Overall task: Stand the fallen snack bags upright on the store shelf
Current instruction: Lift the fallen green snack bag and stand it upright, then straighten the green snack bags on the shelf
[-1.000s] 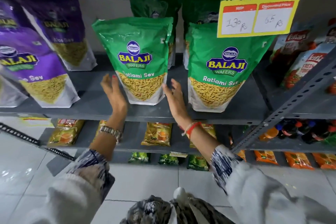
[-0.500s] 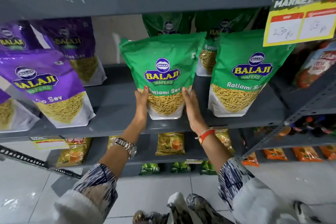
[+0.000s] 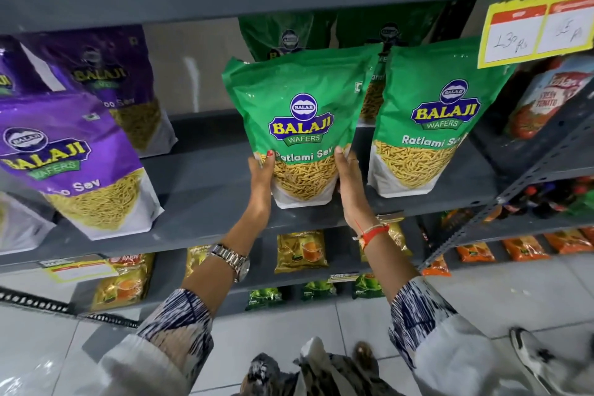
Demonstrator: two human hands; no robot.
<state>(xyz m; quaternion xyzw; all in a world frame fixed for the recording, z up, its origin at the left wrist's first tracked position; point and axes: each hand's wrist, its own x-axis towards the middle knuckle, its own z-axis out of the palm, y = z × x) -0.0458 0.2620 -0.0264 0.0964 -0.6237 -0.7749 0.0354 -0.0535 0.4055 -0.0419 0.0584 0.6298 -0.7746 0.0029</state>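
Both your left hand (image 3: 261, 174) and right hand (image 3: 348, 177) clasp the green bag (image 3: 300, 125) low, standing near the shelf's (image 3: 205, 202) front edge. Release unevenly: top-heavy, it may tip forward.

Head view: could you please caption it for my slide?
Left hand and right hand grip green Ratlami Sev snack bag on grey metal shelf.

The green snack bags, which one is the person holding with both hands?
The left front green Ratlami Sev bag: the left hand and right hand press its lower sides. The right front green Ratlami Sev bag stands untouched beside it.
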